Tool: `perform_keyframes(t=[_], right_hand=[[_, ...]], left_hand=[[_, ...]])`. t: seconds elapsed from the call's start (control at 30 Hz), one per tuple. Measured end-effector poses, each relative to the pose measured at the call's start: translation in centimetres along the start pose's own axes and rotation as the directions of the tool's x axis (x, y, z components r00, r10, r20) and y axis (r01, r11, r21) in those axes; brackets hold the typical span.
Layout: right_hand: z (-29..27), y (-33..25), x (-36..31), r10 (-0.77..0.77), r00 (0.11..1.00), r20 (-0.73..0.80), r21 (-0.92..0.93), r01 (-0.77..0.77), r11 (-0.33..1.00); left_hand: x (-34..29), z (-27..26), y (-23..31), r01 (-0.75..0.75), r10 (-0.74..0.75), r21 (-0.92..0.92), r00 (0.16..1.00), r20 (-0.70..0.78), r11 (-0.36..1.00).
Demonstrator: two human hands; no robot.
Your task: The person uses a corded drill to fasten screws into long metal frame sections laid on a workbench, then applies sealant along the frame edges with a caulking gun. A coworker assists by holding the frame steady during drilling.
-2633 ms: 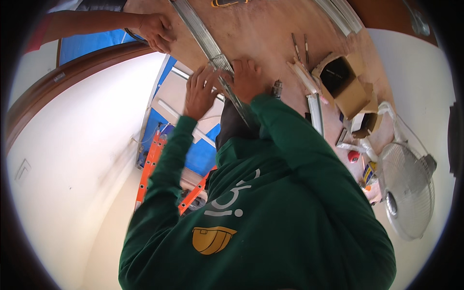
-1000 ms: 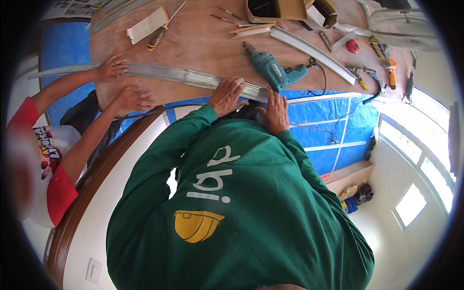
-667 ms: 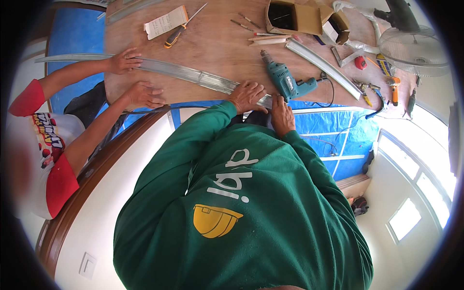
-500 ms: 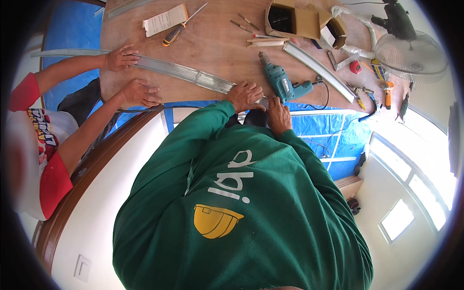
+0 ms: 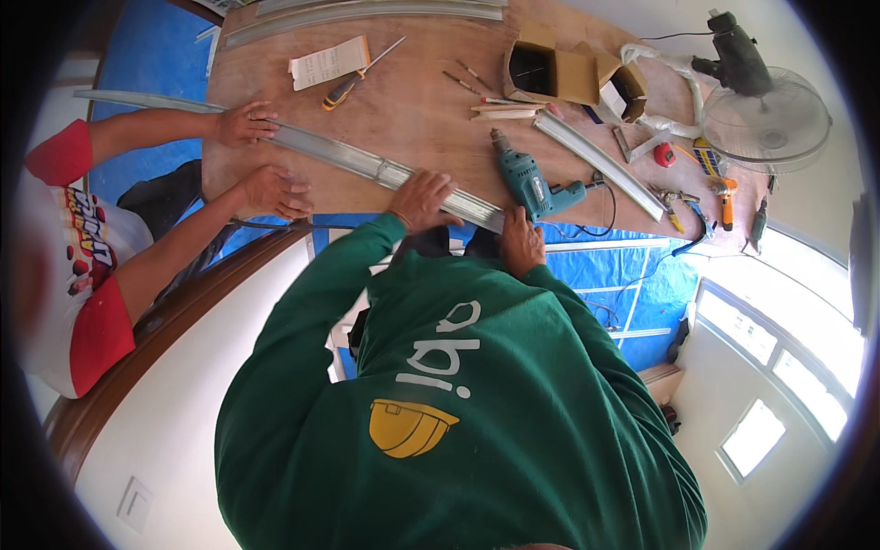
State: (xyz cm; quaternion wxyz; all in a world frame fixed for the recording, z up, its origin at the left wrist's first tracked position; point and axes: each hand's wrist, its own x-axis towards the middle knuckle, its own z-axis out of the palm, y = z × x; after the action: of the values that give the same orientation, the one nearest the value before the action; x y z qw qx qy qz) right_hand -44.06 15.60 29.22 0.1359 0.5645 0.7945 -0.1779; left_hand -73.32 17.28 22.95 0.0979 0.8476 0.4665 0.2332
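Observation:
A long silvery metal channel (image 5: 335, 149) slants across the wooden table, its near right end close to my body. My left hand (image 5: 423, 200) lies over the channel with fingers stretched out and the thumb apart. At the right end, my right hand (image 5: 522, 244) has its fingers closed around the channel's tip, partly hiding it. Just beyond that hand rests a teal power drill (image 5: 530, 179). A co-worker's hand (image 5: 246, 124) rests on the far left part of the channel; their other hand (image 5: 278, 192) is at the table's edge.
More metal strips (image 5: 367, 15) lie at the far edge, and another strip (image 5: 600, 163) lies right of the drill. A screwdriver (image 5: 359, 75) and paper tag (image 5: 328, 62) sit beyond the channel. Cardboard boxes (image 5: 576, 78), a red tape measure (image 5: 664, 155) and a fan (image 5: 768, 117) are at right.
My left hand has shifted left along the channel and its fingers have loosened, baring more of the right end. My right hand stays at the tip. The view has shifted slightly.

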Motion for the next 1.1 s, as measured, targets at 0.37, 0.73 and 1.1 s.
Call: perform_keyframes(t=[0.37, 0.73, 1.1], right_hand=[[1.7, -1.0, 3.5, -0.140, 0.987, 0.075, -0.078, 0.146, 0.986], [0.6, -1.2, 3.6, -0.103, 0.987, 0.124, -0.040, 0.109, 0.993], [-0.1, -1.0, 2.5, -0.121, 0.992, 0.035, 0.042, 0.120, 0.992]], left_hand=[[1.1, -1.0, -2.6, 0.196, -0.196, 0.018, 0.980, 0.036, 0.980], [1.8, -0.4, -3.3, 0.219, -0.219, 0.003, 0.974, 0.055, 0.976], [-0.2, -0.7, -2.4, 0.157, -0.156, 0.090, 0.988, -0.012, 0.984]])
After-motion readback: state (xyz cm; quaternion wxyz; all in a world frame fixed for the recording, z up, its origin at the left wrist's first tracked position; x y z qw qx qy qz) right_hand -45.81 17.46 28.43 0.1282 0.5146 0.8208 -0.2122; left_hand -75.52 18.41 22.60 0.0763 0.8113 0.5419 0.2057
